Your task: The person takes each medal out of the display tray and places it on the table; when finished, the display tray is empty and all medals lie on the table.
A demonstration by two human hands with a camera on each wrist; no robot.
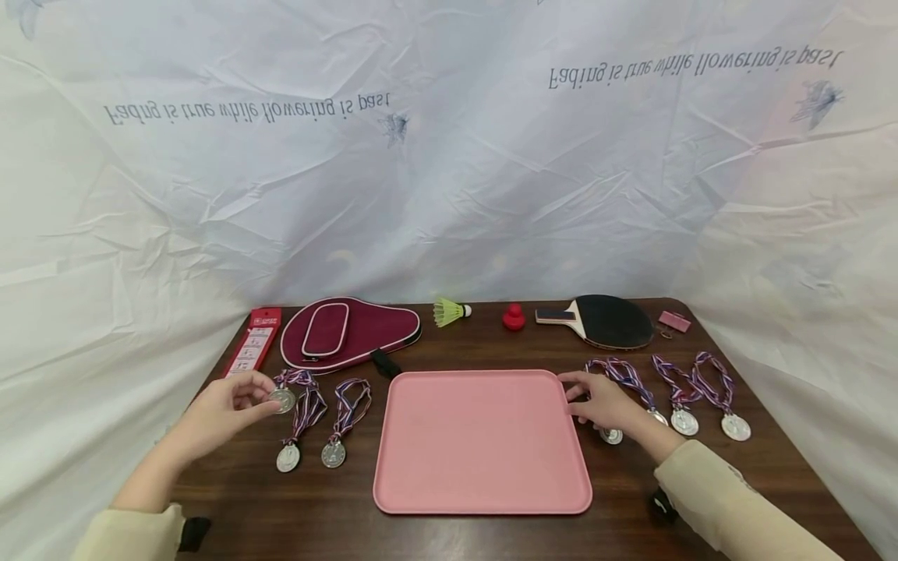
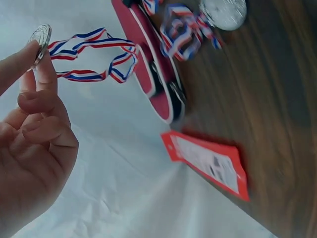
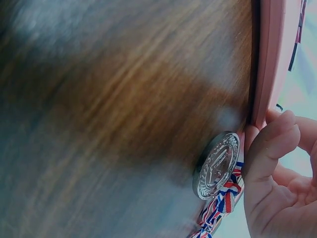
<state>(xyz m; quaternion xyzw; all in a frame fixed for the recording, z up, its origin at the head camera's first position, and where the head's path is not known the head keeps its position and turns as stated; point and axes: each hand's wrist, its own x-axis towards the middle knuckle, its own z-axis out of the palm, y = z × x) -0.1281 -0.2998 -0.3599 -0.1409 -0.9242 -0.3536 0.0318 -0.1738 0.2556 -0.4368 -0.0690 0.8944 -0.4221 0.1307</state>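
My left hand (image 1: 226, 409) pinches a silver medal (image 1: 283, 401) between thumb and fingers. In the left wrist view the medal's striped ribbon (image 2: 91, 42) hangs away from the fingers. Two more medals, a left one (image 1: 288, 458) and a right one (image 1: 333, 453), lie on the table beside it. A pink tray (image 1: 482, 502) lies flat in the middle. At its upper right edge my right hand (image 1: 605, 401) holds the rim with thumb and fingertips. Close under that hand lies another medal (image 3: 217, 166), partly covered in the head view.
Several ribboned medals (image 1: 736, 427) lie to the right. Along the back are a red package (image 1: 254, 343), a maroon paddle case (image 1: 372, 323), a shuttlecock (image 1: 449, 312), a small red knob-shaped object (image 1: 514, 317), a table tennis paddle (image 1: 612, 321) and a pink clip (image 1: 674, 321).
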